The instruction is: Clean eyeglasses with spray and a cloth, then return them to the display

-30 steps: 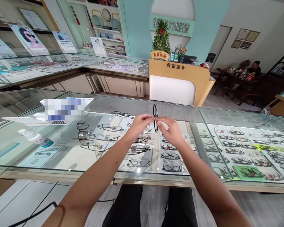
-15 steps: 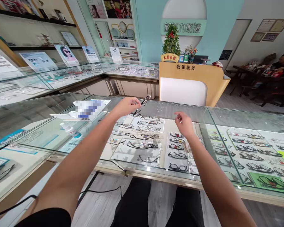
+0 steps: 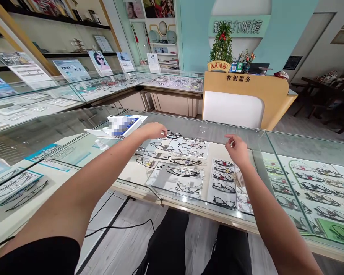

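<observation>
My left hand [image 3: 154,131] reaches out over the glass counter top [image 3: 223,131]. Its fingers are closed on one end of a pair of black-framed glasses [image 3: 172,135], which lies low against the glass. My right hand [image 3: 237,149] hovers above the counter further right, holding nothing, with its fingers loosely apart. Under the glass lie trays with several rows of glasses [image 3: 186,172].
A white stand with a blurred card [image 3: 123,125] sits on the counter left of my left hand, with a small bottle [image 3: 100,144] beside it. More glass showcases [image 3: 103,86] run along the left. A wooden cashier desk [image 3: 246,95] with a plant [image 3: 222,47] stands behind. A cable [image 3: 117,227] crosses the floor.
Both hands held the black glasses upright together. My right hand let go and drew to the right, while my left hand carried the glasses left and lowered them to the glass.
</observation>
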Available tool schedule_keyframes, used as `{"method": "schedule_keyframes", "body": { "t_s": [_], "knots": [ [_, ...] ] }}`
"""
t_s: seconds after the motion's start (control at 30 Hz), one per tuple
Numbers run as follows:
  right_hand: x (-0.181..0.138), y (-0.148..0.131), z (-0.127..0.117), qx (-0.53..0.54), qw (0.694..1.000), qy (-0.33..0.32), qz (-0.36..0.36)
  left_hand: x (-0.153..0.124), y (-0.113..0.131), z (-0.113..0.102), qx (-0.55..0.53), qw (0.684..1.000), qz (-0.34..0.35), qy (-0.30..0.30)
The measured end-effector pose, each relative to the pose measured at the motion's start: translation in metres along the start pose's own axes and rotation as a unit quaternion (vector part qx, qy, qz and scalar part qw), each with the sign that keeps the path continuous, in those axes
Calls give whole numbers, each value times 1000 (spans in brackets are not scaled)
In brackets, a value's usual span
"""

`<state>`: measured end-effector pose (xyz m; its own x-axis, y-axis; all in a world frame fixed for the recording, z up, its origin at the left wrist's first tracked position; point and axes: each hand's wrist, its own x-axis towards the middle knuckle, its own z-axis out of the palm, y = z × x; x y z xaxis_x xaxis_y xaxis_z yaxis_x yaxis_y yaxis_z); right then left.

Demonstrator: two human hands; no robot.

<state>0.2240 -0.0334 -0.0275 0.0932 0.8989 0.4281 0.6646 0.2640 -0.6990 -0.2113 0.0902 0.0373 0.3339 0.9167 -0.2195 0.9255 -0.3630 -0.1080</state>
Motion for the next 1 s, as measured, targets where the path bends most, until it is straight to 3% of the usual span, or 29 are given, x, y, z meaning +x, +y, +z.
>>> {"method": "schedule_keyframes", "body": {
  "t_s": [0.5,0.83,1.0],
  "knots": [
    [-1,4,2,-9,1000,-24,8,17,-7,28,3,1000,15,-2],
    [-1,2,3,-3,999,-47,12,21,-4,21,13,1000,6,-25],
    [-1,0,1,-2,998,-57,28,29,5,14,2,1000,-21,13]
  ]
}}
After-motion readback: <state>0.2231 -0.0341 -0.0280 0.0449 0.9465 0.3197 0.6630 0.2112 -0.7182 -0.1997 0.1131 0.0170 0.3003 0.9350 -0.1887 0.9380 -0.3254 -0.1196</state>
